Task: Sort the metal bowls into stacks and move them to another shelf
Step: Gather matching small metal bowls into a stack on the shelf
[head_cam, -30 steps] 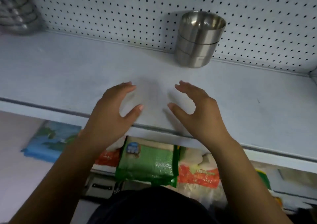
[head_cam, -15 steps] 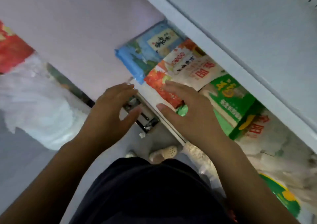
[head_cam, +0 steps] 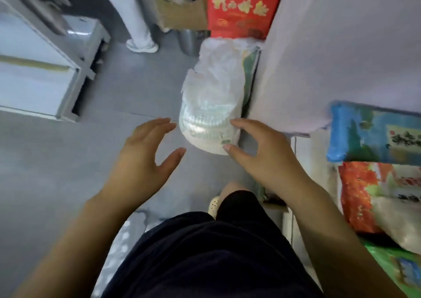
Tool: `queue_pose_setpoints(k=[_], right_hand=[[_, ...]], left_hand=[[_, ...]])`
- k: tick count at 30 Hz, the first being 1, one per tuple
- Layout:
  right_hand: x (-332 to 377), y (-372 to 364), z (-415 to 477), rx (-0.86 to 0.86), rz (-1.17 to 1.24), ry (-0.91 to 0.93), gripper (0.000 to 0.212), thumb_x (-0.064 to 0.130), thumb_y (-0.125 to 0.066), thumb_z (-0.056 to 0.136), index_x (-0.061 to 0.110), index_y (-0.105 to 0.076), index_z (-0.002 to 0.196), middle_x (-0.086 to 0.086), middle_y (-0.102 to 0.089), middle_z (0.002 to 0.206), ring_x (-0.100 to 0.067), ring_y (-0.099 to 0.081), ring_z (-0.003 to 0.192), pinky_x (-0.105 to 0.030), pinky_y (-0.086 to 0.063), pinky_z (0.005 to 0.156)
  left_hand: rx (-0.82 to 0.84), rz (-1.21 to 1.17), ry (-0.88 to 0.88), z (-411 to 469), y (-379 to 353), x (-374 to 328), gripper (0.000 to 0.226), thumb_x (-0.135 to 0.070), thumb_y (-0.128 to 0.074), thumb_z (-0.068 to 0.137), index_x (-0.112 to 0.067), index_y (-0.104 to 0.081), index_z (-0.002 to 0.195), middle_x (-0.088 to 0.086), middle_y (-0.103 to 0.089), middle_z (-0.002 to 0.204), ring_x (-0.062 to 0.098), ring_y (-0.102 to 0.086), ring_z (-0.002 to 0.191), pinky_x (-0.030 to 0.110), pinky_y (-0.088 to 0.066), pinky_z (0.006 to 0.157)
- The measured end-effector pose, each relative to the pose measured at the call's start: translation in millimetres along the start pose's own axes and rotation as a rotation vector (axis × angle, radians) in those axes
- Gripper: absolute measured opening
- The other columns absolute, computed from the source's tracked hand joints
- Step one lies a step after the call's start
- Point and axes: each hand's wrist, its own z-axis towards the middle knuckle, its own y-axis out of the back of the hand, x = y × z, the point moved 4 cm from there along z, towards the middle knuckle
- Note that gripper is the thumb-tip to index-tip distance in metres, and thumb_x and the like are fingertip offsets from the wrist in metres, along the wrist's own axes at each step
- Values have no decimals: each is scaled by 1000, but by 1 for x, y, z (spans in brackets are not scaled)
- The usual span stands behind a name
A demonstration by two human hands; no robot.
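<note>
No metal bowl shows in the head view now. My left hand point(head_cam: 145, 154) and my right hand point(head_cam: 262, 154) hang in front of me, both with fingers spread and holding nothing. Between and beyond them, a plastic-wrapped stack of clear disposable containers point(head_cam: 211, 106) lies on the grey floor; whether my right fingertips touch it is unclear. The white shelf point(head_cam: 341, 53) runs along the right.
Rice bags, blue point(head_cam: 373, 133), red point(head_cam: 364, 195) and green point(head_cam: 396, 268), lie under the shelf at right. A red carton point(head_cam: 239, 5) and cardboard box point(head_cam: 180, 12) stand ahead. Another person's legs point(head_cam: 136, 24) are at top. A white unit point(head_cam: 41, 69) stands left.
My view has swung from the shelf with the stacked steel cups down and left to the aisle floor. Both hands stayed open and apart in front of me.
</note>
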Motion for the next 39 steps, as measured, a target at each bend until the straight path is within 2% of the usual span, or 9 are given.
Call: queue_pose_setpoints(k=[3, 5, 13, 16, 21, 27, 30, 37, 39], right_hand=[[31, -19, 43, 94, -64, 86, 50, 39, -72, 95, 34, -58, 143, 18, -53, 149, -1, -44, 139, -17, -31, 116], [52, -31, 71, 143, -86, 142, 49, 39, -72, 95, 33, -59, 141, 18, -56, 147, -4, -46, 139, -24, -35, 116], [135, -95, 182, 444, -159, 358, 49, 39, -72, 94, 32, -59, 142, 19, -56, 144, 11, -41, 127, 6, -22, 97], [164, -112, 227, 530, -181, 434, 51, 39, -72, 95, 31, -58, 144, 18, -55, 147, 8, -43, 132, 0, -24, 103], [220, -150, 289, 645, -232, 563, 51, 36, -72, 95, 27, -58, 143, 12, -58, 146, -5, -49, 136, -16, -33, 109], [295, -224, 324, 786, -317, 729, 52, 35, -75, 93, 25, -60, 142, 10, -60, 143, -4, -50, 133, 0, -27, 99], [331, -267, 324, 867, -336, 788, 53, 35, -74, 93, 27, -60, 143, 11, -59, 143, -4, -49, 134, -7, -28, 101], [422, -378, 316, 918, -350, 886, 52, 36, -75, 93, 28, -61, 142, 11, -59, 145, -4, -49, 136, 2, -23, 99], [453, -413, 312, 916, -347, 895, 52, 38, -75, 92, 28, -62, 141, 11, -58, 147, -3, -49, 137, -3, -25, 104]], left_hand=[[-89, -16, 187, -10, 20, 32, 51, -38, -69, 92, -17, -60, 138, 0, -56, 146, 21, -50, 138, 31, -36, 109], [-126, -15, 278, -14, 32, 49, 51, -40, -68, 93, -19, -58, 139, -2, -55, 148, 19, -49, 139, 30, -36, 109], [-262, -54, 591, 4, 81, 117, 53, -45, -62, 94, -22, -55, 142, -4, -52, 150, 18, -45, 140, 40, -42, 112], [-326, -81, 694, 24, 94, 133, 53, -43, -62, 94, -19, -56, 142, -2, -53, 149, 19, -45, 140, 32, -36, 111], [-378, -109, 803, 54, 112, 161, 57, -48, -59, 95, -24, -51, 146, -6, -47, 153, 17, -42, 143, 45, -45, 111], [-537, -86, 959, 44, 154, 205, 56, -45, -61, 97, -22, -49, 147, -4, -48, 153, 19, -43, 142, 43, -40, 114], [-589, -76, 1056, 24, 173, 233, 57, -46, -61, 97, -23, -49, 147, -3, -48, 153, 19, -42, 142, 41, -38, 115], [-687, -42, 1140, -28, 231, 328, 58, -47, -62, 95, -22, -49, 146, -3, -48, 154, 18, -38, 147, 41, -34, 118], [-678, -17, 1136, -41, 258, 362, 58, -48, -61, 95, -22, -49, 147, -3, -48, 153, 18, -39, 146, 40, -34, 117]])
